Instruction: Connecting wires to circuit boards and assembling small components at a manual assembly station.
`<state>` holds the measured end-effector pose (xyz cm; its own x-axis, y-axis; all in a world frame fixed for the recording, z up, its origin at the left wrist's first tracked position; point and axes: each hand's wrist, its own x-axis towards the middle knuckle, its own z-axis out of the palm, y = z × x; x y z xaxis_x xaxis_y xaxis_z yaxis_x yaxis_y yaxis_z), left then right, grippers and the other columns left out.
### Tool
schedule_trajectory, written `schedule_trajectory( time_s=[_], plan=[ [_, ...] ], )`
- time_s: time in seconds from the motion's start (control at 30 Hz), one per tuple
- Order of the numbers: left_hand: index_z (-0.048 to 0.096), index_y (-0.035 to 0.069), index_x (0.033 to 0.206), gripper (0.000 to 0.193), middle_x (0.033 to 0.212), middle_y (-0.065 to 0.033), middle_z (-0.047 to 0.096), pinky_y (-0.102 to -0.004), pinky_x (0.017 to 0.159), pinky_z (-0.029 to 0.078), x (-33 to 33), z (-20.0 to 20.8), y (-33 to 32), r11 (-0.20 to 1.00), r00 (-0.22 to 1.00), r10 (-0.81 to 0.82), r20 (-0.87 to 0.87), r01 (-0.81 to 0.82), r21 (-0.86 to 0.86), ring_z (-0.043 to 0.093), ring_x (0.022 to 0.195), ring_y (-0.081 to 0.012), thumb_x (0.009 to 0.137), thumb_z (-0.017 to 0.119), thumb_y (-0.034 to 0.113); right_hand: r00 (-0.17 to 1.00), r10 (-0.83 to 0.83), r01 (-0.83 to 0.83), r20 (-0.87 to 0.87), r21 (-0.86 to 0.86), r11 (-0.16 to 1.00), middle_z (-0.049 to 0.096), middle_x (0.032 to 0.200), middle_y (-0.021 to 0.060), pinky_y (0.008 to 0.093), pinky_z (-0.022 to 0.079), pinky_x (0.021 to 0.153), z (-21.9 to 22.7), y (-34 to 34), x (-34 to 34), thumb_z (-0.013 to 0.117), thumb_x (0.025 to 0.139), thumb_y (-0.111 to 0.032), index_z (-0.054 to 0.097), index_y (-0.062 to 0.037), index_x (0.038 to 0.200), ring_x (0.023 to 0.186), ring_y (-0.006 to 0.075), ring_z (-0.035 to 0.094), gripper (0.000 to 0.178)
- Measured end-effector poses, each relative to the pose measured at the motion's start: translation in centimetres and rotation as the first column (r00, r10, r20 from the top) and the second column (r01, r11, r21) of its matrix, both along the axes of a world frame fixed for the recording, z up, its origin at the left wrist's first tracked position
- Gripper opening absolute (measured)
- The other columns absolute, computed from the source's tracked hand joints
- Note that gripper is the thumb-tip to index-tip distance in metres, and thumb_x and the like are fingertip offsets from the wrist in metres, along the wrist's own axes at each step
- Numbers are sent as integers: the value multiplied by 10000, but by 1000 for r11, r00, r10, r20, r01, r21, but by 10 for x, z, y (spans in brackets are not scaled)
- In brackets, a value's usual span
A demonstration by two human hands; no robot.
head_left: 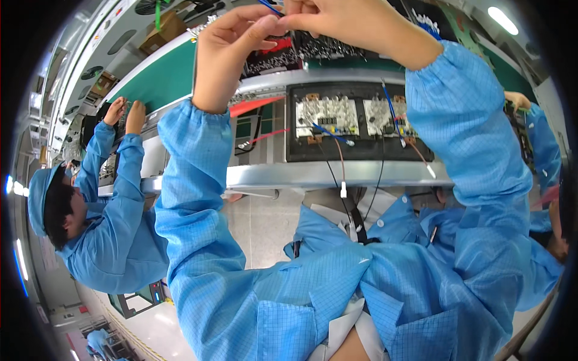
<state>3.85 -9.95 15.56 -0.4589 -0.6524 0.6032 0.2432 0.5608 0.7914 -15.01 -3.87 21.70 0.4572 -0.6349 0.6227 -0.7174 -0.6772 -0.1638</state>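
Both of my hands are raised at the top of the view, their fingertips pinched together. A blue wire (270, 6) runs into the spot where they meet. My left hand (232, 45) closes thumb and fingers on it, and my right hand (343, 23) pinches at the same point; its fingertips are partly cut off by the upper edge. Below them, a black tray (294, 147) on the bench carries a circuit board (327, 117) and a second circuit board (380, 115), partly behind my right sleeve. Blue, brown and black wires hang from these boards, some over the bench edge.
Beyond my hands stand bins of small parts (328, 51). A metal rail (259, 175) forms the bench's near edge. Red wires (265, 138) lie left of the tray. A co-worker (108, 222) handles something at left; another person's sleeve (540, 135) shows at right.
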Motion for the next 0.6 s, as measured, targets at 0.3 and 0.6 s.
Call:
schedule_trajectory(
  time_s=[0.3, 0.6],
  plan=[
    [584, 30, 855, 136, 902, -59, 620, -213, 698, 483, -17, -11, -7, 989, 987, -145, -71, 147, 30, 603, 760, -85, 914, 561, 151, 975, -221, 219, -24, -58, 974, 593, 604, 82, 330, 457, 550, 11, 48, -26, 670, 775, -240, 603, -54, 715, 564, 170, 582, 207],
    [515, -3, 975, 87, 934, -133, 636, -281, 757, 526, 10, -93, -43, 933, 907, -343, 246, 298, 203, 642, 835, -171, 922, 509, 65, 626, -245, 509, 740, -149, 848, 607, 749, 108, 250, 467, 645, -71, 174, -120, 538, 922, -148, 552, 29, 871, 644, 146, 558, 185]
  ],
)
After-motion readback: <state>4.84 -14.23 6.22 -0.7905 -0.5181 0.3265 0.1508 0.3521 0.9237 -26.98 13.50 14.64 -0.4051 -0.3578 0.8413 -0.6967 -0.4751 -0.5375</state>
